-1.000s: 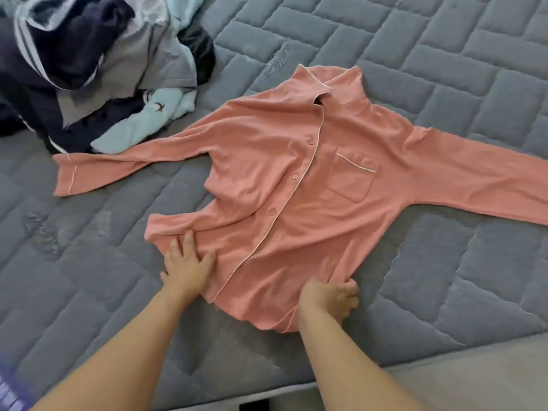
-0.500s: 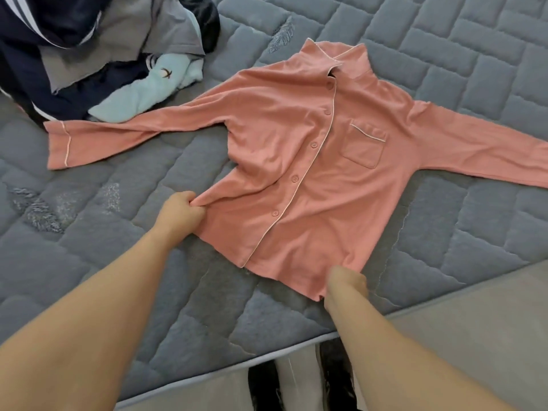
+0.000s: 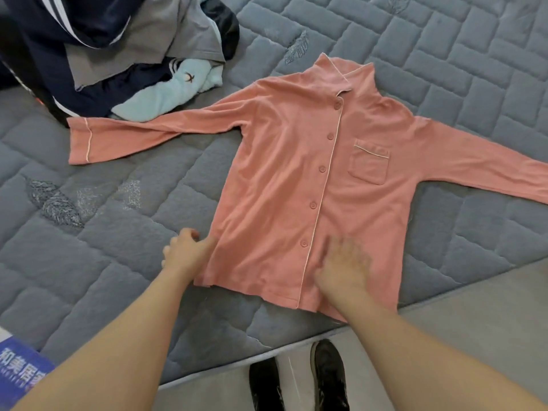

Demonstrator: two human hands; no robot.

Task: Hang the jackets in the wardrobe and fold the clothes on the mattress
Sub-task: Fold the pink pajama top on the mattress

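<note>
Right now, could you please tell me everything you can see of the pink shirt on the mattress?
The pink shirt is soft-looking, buttoned, with white piping, a collar and a chest pocket. It lies face up and flat on the grey quilted mattress, sleeves spread; one cuff reaches the clothes pile. The left hand grips its hem corner; the blurred right hand is flat on the lower front.

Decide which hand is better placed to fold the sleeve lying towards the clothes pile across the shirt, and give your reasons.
Probably the left hand. It grips the pink shirt at its left hem corner, on the same side as that sleeve. The right hand lies flat and blurred on the front, right of the buttons.
</note>
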